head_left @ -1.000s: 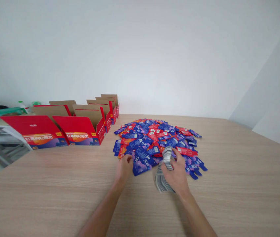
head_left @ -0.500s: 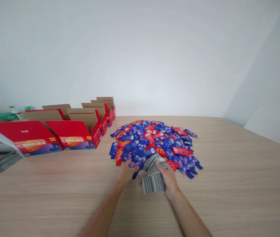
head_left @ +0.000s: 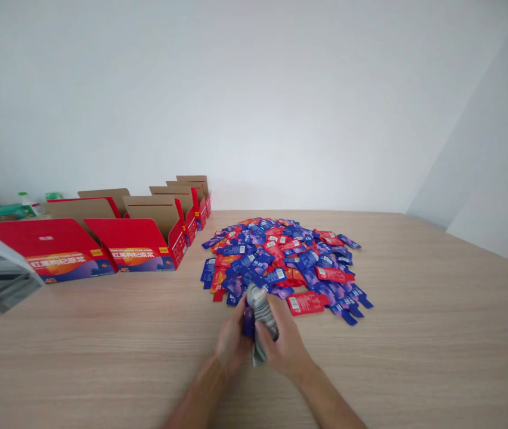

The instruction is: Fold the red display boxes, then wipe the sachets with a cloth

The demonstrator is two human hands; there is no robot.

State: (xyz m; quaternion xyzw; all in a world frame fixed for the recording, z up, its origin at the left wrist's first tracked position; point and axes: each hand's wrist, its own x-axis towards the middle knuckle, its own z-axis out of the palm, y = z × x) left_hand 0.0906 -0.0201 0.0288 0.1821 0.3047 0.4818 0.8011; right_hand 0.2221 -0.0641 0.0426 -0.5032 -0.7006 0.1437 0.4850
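The table carries open boxes at its left, flaps raised; front panels hide their contents. A pile of red and blue packets lies right of them, just beyond the hands. The right hand grips a striped cloth in bent fingers, near side of the pile. The left hand grasps a blue packet beside the cloth.

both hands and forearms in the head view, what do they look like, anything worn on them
The ungloved human left hand and ungloved human right hand lead into slim, bare left and right forearms. No sleeve, watch or bracelet shows; blur hides finer markings.
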